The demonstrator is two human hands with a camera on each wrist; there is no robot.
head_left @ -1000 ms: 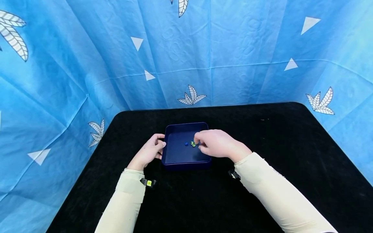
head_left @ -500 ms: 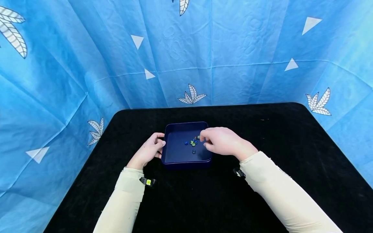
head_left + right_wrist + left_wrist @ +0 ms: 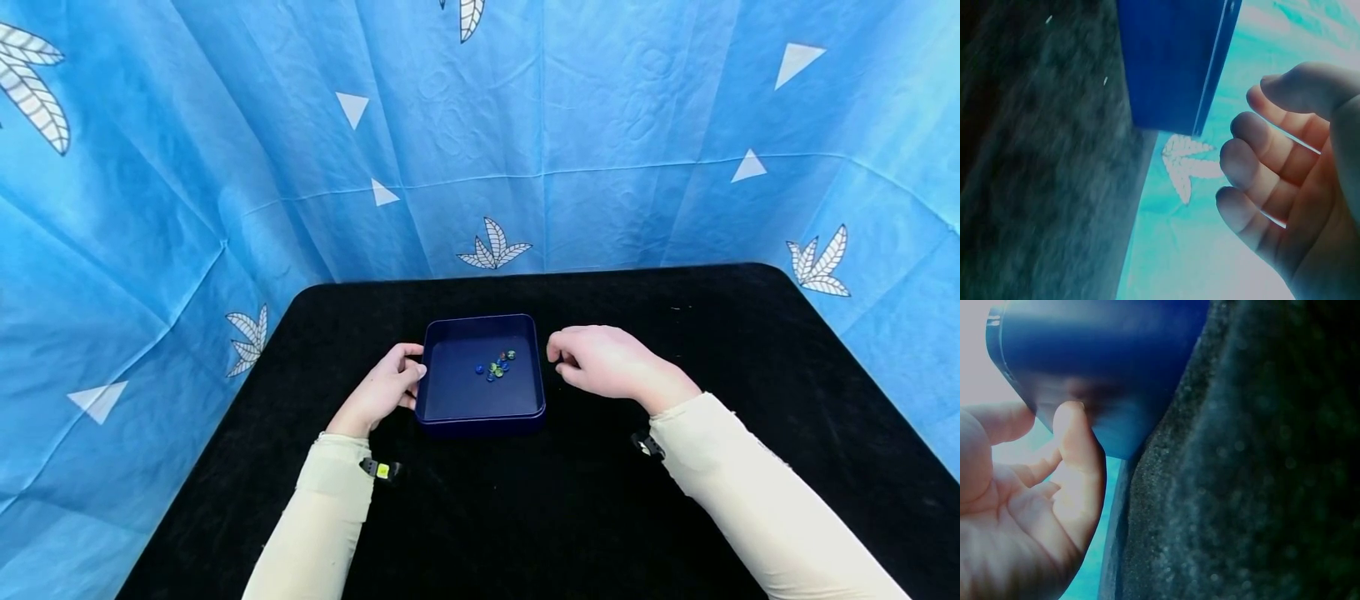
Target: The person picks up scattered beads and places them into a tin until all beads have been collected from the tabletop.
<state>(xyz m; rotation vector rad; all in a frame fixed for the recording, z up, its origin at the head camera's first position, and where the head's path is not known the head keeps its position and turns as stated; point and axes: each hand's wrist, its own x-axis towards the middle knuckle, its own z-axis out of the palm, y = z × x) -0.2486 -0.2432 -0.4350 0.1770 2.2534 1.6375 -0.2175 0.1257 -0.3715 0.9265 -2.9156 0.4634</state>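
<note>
A shallow dark blue square tray (image 3: pixel 450 408) stands in the middle of the table. On its floor lie several small marbles (image 3: pixel 498 372), blue and green with one reddish, most of them clustered right of centre. My left hand (image 3: pixel 382 390) holds the tray's left side, thumb at the rim; in the left wrist view fingers (image 3: pixel 1075 447) touch the tray's outer wall (image 3: pixel 1104 369). To the right of the tray, apart from it, my right hand (image 3: pixel 615 364) hovers with loosely curled fingers. The right wrist view shows nothing held in those fingers (image 3: pixel 1244 165).
Black cloth (image 3: pixel 510 517) covers the table. A blue patterned curtain (image 3: pixel 480 125) hangs behind it and along both sides. Tiny light specks (image 3: pixel 681 308) lie on the cloth at the back right.
My right hand has drawn out of the tray to the right, uncovering the marbles. A marble at the front has rolled back toward the cluster. The left hand stays in place.
</note>
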